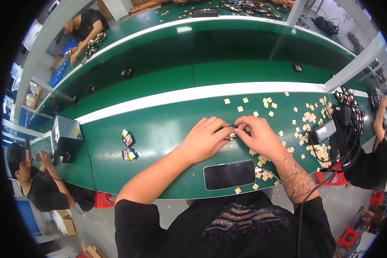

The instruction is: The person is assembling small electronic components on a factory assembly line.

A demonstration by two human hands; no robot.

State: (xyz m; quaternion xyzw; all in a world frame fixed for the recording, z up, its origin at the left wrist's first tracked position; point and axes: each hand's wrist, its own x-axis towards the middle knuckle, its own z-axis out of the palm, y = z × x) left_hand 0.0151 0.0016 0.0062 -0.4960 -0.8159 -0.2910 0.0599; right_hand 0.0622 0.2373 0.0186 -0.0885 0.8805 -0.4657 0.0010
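Observation:
My left hand [204, 139] and my right hand [258, 135] meet over the middle of the green table. Between their fingertips is a small dark part with a pale, yellowish patch [232, 136], mostly covered by the fingers. Both hands are closed on it, thumbs and forefingers pinching from either side. Just below the hands lies a phone [229, 175] with a dark screen and a white cable plugged into its right end. Two small black parts with yellow and white areas, one at the back [127, 138] and one nearer [129, 154], rest to the left.
Many small tan square pieces [323, 152] are scattered on the right, some beside the phone. Beyond them are a grey-topped device [324, 132], black cables and a heap of dark parts [350, 103]. A white-edged ledge [193, 93] borders the back. People sit at both sides.

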